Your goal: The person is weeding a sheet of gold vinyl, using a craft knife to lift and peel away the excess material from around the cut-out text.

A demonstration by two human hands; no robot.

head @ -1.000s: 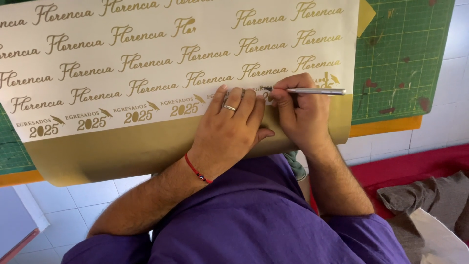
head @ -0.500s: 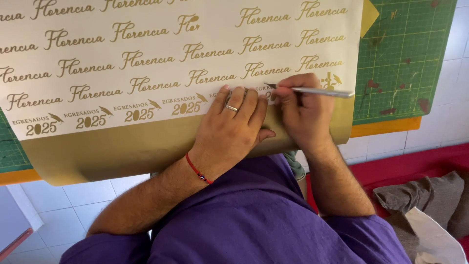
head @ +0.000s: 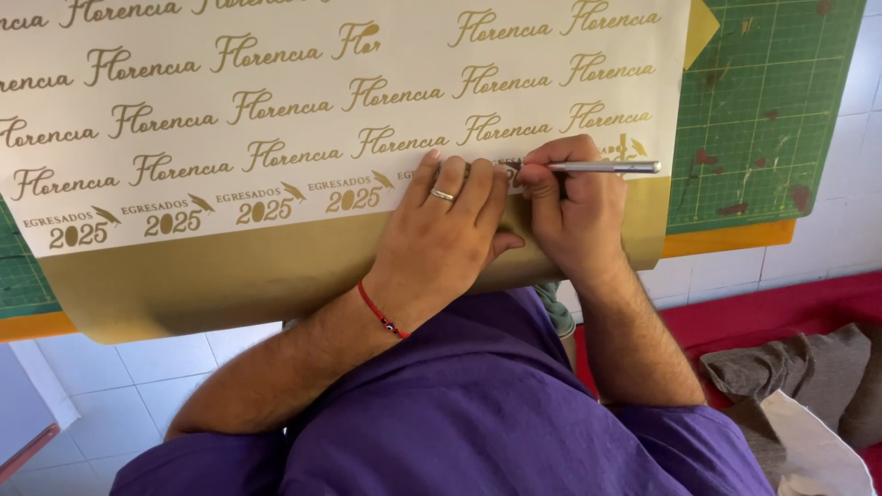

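The right hand [head: 571, 207] is curled tight around a slim silver metal pen-shaped tool [head: 593, 167], its shaft lying level and its tip down on the large gold vinyl sheet with white backing and rows of gold script lettering [head: 276, 266]. That sheet hangs over the near edge of the desk. The left hand [head: 450, 234], gold ring showing, lies flat with fingers spread, pressing the sheet just beside the tool tip. A green gridded cutting mat [head: 772, 101] lies underneath, toward the desk's right edge.

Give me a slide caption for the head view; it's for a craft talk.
Right hand works a thin metal tool on gold vinyl sheet while left hand presses it flat.
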